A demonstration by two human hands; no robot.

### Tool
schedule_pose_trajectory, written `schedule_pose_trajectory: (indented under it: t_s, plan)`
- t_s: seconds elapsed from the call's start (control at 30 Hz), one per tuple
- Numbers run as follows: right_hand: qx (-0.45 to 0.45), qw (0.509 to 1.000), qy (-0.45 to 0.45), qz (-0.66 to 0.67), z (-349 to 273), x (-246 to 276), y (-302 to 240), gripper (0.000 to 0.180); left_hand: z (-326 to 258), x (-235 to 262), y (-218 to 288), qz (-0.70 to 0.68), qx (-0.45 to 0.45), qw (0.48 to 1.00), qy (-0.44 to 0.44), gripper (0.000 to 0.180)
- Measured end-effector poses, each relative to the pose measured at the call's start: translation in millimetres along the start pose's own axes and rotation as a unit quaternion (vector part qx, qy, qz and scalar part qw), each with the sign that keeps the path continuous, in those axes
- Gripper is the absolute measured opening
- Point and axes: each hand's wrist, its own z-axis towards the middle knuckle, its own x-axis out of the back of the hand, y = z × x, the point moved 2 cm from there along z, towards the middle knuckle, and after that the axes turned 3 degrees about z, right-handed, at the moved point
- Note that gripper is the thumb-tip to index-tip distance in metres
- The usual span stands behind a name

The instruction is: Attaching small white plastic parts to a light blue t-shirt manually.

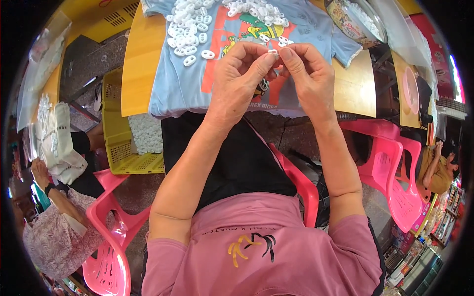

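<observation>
Head view: a small white ring piece [273, 51] sits pinched between the fingertips of both hands, held up over the front edge of the counter [138, 74], above a light blue shirt [182, 84] spread flat. Left hand [237, 79]: grip closed, thumb and forefinger tips pressed on the piece's left side. Right hand [308, 74]: grip likewise closed, thumb and forefinger meeting it from the right. The piece is mostly hidden by the fingertips; its exact form cannot be told.

Judgement on doing this well: keep the pinch at the very tips so the piece stays visible, hold both wrists steady over the shirt so a dropped piece lands on cloth, and press evenly from both sides rather than twisting.

Outward: a heap of white ring pieces [190, 29] lies on the shirt's upper left, a second spread [256, 15] runs across its top. The shirt carries a large orange-red print with a green and yellow cartoon figure.

Packages and signs: a round tin [345, 19] with a printed red and pale lid panel stands at the counter's far right; clear plastic bag [395, 29] beside it. Yellow crate [123, 143] below the counter's left edge, holding white pieces. Pink chairs [390, 167] right and lower left. Another person [54, 222] sits at the left.
</observation>
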Motion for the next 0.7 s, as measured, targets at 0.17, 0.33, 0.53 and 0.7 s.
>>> schedule_pose_trajectory:
  t_s: [0.17,0.33,0.53,0.7]
  plan:
    - [0.036,0.998,0.011,-0.049,-1,-3,-2,0.015,-1,0,0,0.005,0.005,1.0,0.005,0.018]
    - [0.054,0.995,0.043,-0.076,-2,-8,3,0.016,1,2,-2,0.011,0.013,1.0,0.013,0.017]
    - [0.052,0.992,0.052,-0.099,2,-15,2,0.019,3,1,-2,0.012,-0.004,1.0,0.022,0.015]
    - [0.048,0.99,-0.004,-0.129,6,1,-4,0.018,3,3,0,0.015,0.019,1.0,0.002,0.013]
